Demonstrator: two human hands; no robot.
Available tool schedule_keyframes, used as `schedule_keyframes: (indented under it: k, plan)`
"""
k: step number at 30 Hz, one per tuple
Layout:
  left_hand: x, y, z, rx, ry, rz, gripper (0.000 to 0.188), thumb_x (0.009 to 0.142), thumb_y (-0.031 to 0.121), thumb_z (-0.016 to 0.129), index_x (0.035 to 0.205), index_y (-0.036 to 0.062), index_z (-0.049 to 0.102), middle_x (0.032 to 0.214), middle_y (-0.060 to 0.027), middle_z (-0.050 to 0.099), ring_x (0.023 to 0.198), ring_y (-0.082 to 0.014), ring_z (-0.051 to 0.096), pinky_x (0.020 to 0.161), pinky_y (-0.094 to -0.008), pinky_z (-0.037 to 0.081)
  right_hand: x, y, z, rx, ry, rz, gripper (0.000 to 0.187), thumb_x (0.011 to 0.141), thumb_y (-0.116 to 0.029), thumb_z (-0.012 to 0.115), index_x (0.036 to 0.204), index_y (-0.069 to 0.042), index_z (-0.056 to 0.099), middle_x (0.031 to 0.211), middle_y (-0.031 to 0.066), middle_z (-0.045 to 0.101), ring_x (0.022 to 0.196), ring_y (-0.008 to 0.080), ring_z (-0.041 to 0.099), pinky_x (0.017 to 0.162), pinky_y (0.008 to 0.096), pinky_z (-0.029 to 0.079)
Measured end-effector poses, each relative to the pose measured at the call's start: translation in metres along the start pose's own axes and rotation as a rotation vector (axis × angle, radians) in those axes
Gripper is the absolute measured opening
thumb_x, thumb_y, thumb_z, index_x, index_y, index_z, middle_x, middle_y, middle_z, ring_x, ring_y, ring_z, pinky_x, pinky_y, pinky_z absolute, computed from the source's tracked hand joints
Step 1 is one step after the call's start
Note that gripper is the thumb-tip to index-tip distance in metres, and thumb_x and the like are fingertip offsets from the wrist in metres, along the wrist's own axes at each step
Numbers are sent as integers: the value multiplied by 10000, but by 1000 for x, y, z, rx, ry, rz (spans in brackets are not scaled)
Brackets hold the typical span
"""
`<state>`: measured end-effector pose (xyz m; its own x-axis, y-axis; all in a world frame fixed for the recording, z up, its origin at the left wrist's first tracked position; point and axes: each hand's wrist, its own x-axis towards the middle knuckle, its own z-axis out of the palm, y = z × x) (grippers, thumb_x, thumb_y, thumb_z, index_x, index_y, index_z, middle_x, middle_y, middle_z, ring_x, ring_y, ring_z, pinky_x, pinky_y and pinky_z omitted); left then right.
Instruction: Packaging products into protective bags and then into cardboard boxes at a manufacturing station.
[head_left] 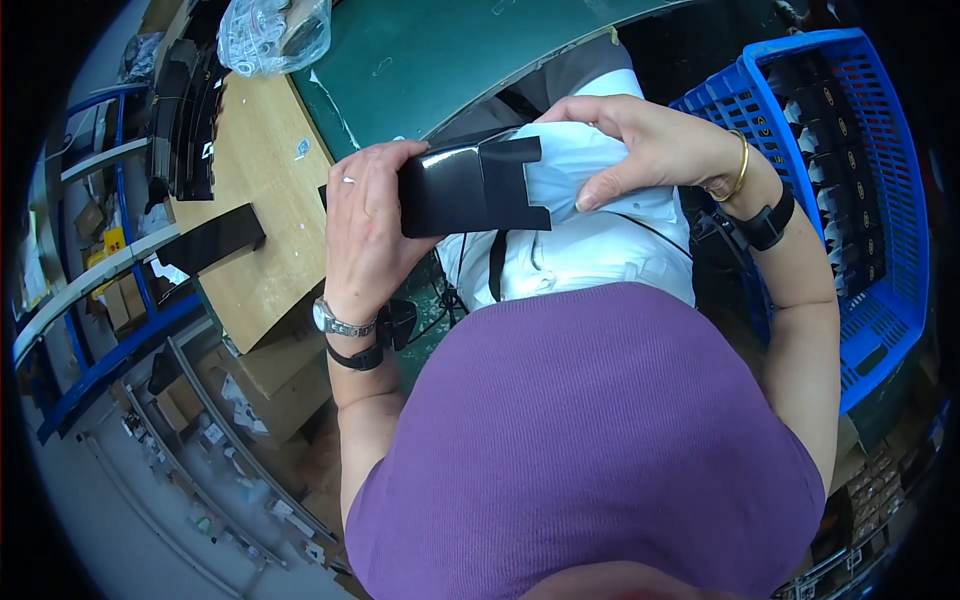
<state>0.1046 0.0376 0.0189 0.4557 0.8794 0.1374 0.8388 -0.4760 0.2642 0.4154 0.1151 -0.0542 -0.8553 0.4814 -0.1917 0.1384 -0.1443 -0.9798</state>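
Observation:
A glossy black cardboard box [440, 195] lies sideways in front of my body, its end flaps spread toward the right. My left hand [368, 205] is wrapped around its left part, fingers on the top edge and the palm below. Just past the flaps, my right hand [650, 145] grips a pale bluish-white, soft-looking wrapped item [565, 165] between thumb and fingers. The item's left edge meets the box's flapped end; whether part of it is inside cannot be seen. Its outline is hard to separate from the white cloth on my lap behind it.
A blue plastic crate [850, 375] at the right holds a row of black boxes [858, 190]. To the left, a wooden board [275, 130] bears a flat black piece [220, 240] and stacked black cartons [180, 120]. A clear plastic bag [270, 38] sits by the green tabletop [430, 55].

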Motion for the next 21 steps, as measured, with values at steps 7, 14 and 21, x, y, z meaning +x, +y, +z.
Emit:
schedule_keyframes:
  k: [7,14,21]
  plan:
    - [2,3,5,88,82,53,771,616,124,940,1298,98,583,1195,-86,680,1152,-307,639,1053,-464,435,4,-6,4,-49,135,33,665,741,-277,974,1295,-4,726,1126,103,767,1046,185,719,955,320,562]
    - [6,7,9,90,97,75,768,620,146,940,1296,101,578,1191,-78,682,1143,-305,641,1044,-467,439,6,-7,6,30,116,99,603,727,-279,984,1236,-38,771,1076,82,784,994,157,720,908,300,557]
    - [6,7,9,44,57,72,743,621,164,941,1274,96,594,1168,-83,683,1126,-312,644,1029,-466,448,6,-2,12,26,154,22,453,762,-254,964,1147,-64,818,1006,63,786,936,145,706,885,313,548]
